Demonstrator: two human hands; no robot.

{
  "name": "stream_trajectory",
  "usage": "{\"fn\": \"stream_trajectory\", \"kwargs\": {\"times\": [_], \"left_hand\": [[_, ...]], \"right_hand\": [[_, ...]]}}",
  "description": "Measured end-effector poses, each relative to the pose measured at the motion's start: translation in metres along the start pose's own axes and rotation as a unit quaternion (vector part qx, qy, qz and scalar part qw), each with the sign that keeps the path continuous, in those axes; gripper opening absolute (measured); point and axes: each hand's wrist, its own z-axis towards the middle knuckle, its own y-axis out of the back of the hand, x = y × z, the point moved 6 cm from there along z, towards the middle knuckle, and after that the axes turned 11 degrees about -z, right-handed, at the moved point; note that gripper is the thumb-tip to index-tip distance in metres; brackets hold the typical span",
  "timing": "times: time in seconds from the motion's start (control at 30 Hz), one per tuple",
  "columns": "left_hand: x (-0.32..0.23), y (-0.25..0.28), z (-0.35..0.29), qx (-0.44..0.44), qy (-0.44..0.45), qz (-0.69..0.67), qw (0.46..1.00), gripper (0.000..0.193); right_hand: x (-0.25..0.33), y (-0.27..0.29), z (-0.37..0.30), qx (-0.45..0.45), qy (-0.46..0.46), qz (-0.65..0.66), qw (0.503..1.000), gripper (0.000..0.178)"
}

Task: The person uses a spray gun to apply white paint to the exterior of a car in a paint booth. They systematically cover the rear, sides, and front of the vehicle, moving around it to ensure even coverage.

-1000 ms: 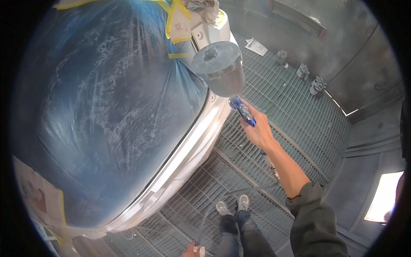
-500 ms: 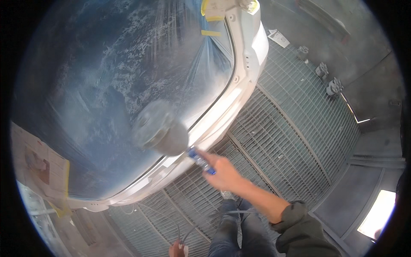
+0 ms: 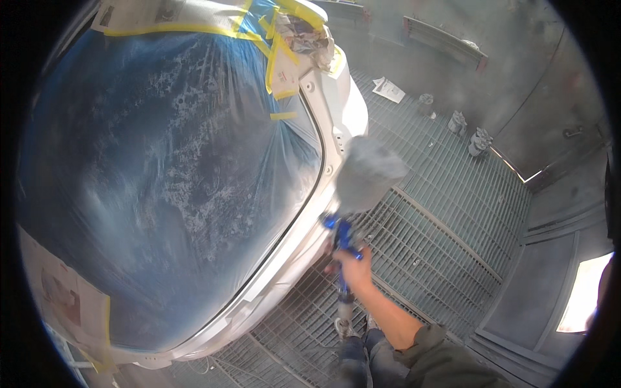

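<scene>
My right hand (image 3: pixel 354 266) is closed around the grip of a blue spray gun (image 3: pixel 345 237), whose large grey cup (image 3: pixel 369 176) sits on top and is smeared by motion. The gun's front end points left at the white car body edge (image 3: pixel 284 258), close to it; I cannot tell the exact gap. Inside that edge, a wide opening is covered with blue masking film (image 3: pixel 213 155), dusted with pale overspray. Yellow tape (image 3: pixel 283 116) and masking paper (image 3: pixel 282 76) hold the film at its upper right. My left hand is out of view.
Under my feet runs a metal grate floor (image 3: pixel 433 258). Several grey-coated cups stand along the far right wall, the nearest cup (image 3: pixel 480 142) beside a bright gap. A paper sheet (image 3: pixel 388 89) lies beyond them. More masking paper (image 3: pixel 71 291) covers the car at the left.
The spray gun has swung rightward and turned more upright, its cup leaving the film area. My view has shifted, showing more of the car's far side. My left hand, holding a hose, has left view.
</scene>
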Motion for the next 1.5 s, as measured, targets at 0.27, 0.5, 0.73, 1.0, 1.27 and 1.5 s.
{"fn": "stream_trajectory", "kwargs": {"times": [0.27, 0.5, 0.73, 1.0, 1.27, 1.5], "left_hand": [[-0.026, -0.004, 0.025, 0.014, -0.01, 0.01, 1.0, 0.038], [-0.032, 0.003, 0.032, 0.019, -0.008, 0.018, 1.0, 0.037], [-0.024, 0.001, 0.03, 0.02, -0.004, 0.019, 1.0, 0.036], [-0.028, 0.004, 0.04, 0.034, -0.02, 0.026, 0.999, 0.035], [-0.034, 0.007, 0.041, 0.035, -0.041, 0.016, 0.998, 0.034], [-0.039, -0.006, 0.029, 0.032, -0.058, -0.011, 0.998, 0.033]], "right_hand": [[0.143, -0.021, 0.053, -0.073, 0.164, 0.162, 0.97, 0.039], [0.184, -0.05, 0.08, -0.025, 0.191, 0.233, 0.953, 0.024], [0.133, -0.031, 0.078, -0.1, 0.147, 0.24, 0.954, 0.023], [0.046, 0.028, 0.081, -0.235, 0.081, 0.24, 0.938, 0.013], [0.023, 0.04, 0.054, -0.333, 0.065, 0.15, 0.928, 0.029], [0.141, 0.022, -0.002, 0.001, 0.121, 0.112, 0.986, 0.044]]}}
